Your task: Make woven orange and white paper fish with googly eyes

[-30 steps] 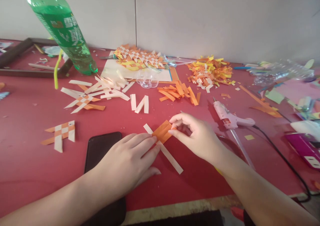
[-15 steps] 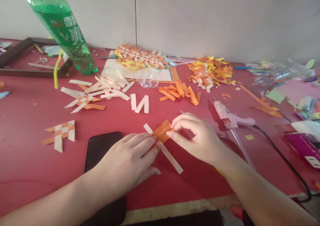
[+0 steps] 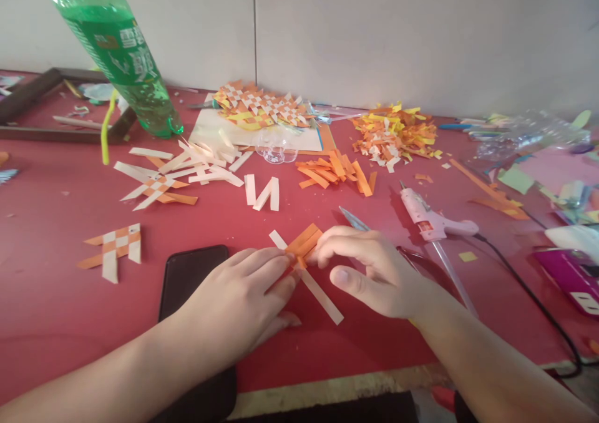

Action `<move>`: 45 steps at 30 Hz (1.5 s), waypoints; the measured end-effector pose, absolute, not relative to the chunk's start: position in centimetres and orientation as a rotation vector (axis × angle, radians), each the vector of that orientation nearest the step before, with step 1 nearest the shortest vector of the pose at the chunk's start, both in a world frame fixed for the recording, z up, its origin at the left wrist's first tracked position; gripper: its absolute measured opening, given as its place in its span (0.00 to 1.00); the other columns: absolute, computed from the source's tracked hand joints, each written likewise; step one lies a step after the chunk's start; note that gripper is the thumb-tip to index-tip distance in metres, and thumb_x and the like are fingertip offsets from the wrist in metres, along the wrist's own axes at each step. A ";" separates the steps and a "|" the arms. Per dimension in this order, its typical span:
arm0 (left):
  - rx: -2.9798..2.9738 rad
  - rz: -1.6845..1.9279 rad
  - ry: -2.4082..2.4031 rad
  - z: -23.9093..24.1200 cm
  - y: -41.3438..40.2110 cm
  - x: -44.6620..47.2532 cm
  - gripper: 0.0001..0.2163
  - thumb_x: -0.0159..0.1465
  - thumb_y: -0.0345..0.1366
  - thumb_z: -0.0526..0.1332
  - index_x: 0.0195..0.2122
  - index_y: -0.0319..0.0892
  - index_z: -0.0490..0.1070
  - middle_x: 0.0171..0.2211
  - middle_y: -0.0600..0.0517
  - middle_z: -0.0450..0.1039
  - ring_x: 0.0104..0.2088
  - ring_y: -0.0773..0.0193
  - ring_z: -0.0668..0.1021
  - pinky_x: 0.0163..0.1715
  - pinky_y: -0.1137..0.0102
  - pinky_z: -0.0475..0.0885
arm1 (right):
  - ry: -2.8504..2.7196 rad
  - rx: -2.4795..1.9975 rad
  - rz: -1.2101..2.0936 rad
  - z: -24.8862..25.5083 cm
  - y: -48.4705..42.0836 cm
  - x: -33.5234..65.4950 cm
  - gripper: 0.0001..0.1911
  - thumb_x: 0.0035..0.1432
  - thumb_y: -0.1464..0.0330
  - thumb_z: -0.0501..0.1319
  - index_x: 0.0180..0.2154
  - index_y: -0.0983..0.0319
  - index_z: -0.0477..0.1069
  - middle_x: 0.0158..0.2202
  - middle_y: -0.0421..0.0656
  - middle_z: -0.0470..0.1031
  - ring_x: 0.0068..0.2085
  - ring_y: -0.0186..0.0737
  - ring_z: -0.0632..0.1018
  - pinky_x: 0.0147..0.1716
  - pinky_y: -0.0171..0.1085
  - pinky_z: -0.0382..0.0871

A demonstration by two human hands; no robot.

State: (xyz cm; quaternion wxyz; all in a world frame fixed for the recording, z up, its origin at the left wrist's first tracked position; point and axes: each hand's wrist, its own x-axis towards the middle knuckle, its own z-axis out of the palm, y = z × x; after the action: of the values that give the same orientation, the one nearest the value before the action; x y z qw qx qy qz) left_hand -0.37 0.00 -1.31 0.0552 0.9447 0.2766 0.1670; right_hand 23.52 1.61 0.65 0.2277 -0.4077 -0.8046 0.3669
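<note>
Orange paper strips (image 3: 305,238) lie crossed over a cream paper strip (image 3: 322,297) on the table in front of me. The fingers of my left hand (image 3: 253,292) are closed on the left side of these strips and cover part of them. My right hand (image 3: 367,264) is at their right edge, thumb apart from the curled fingers, the fingertips at the orange paper. Beneath my right hand lie scissors (image 3: 353,218), mostly hidden with only a blade and part of a handle showing. A black phone (image 3: 191,279) is partly under my left forearm.
Loose cream strips (image 3: 210,164), orange strips (image 3: 337,172) and woven checked pieces (image 3: 119,245) lie around. A pink glue gun (image 3: 433,220) with a cord is at right. A green bottle (image 3: 116,55) stands back left beside a dark frame (image 3: 47,135). Cut scraps (image 3: 397,133) are heaped behind.
My right thumb has come away from the orange paper and the hand has opened and dropped slightly, baring the scissors' blade. A folded orange end now shows by my left fingertips.
</note>
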 end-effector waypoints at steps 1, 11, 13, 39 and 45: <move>2.865 0.508 0.837 -1.3 0.0 -0.4 0.14 0.62 0.41 0.65 0.43 0.36 0.76 0.43 0.42 0.78 0.46 0.47 0.80 0.42 0.54 0.80 | -2.220 -1.124 1.008 0.6 1.6 23.5 0.22 0.64 0.51 0.53 0.34 0.62 0.72 0.33 0.45 0.74 0.34 0.39 0.74 0.36 0.39 0.69; 2.874 0.549 0.801 -1.4 -0.1 -0.5 0.14 0.64 0.42 0.63 0.44 0.37 0.76 0.46 0.41 0.78 0.48 0.46 0.79 0.44 0.53 0.79 | -2.244 -1.089 0.950 0.7 1.6 23.5 0.24 0.66 0.51 0.49 0.33 0.62 0.71 0.32 0.45 0.73 0.34 0.39 0.73 0.34 0.39 0.67; 2.867 0.539 0.802 -1.3 -0.1 -0.5 0.13 0.64 0.41 0.63 0.43 0.37 0.76 0.45 0.41 0.78 0.48 0.47 0.79 0.43 0.53 0.79 | -2.249 -1.066 0.956 0.7 1.6 23.5 0.24 0.66 0.51 0.50 0.34 0.63 0.72 0.33 0.46 0.74 0.34 0.39 0.73 0.35 0.40 0.68; 2.814 0.616 0.762 -1.0 -0.1 -0.5 0.23 0.64 0.42 0.62 0.55 0.33 0.63 0.46 0.37 0.77 0.47 0.44 0.79 0.42 0.53 0.78 | -2.326 -0.959 1.085 1.3 1.6 22.9 0.19 0.68 0.61 0.48 0.30 0.60 0.71 0.29 0.42 0.74 0.36 0.40 0.73 0.38 0.41 0.68; 2.858 0.544 0.777 -1.1 0.1 -0.4 0.22 0.63 0.45 0.63 0.52 0.32 0.70 0.46 0.38 0.78 0.48 0.44 0.79 0.45 0.51 0.78 | -2.378 -0.932 1.008 1.3 1.6 22.9 0.15 0.63 0.68 0.47 0.29 0.61 0.69 0.26 0.42 0.69 0.34 0.41 0.71 0.36 0.42 0.66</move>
State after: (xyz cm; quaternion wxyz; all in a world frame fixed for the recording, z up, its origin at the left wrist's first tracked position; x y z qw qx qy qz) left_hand -0.41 0.09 -1.14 0.0650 0.9471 0.2575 0.1803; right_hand 22.87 1.61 1.28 0.1966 -0.3328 -0.8491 0.3600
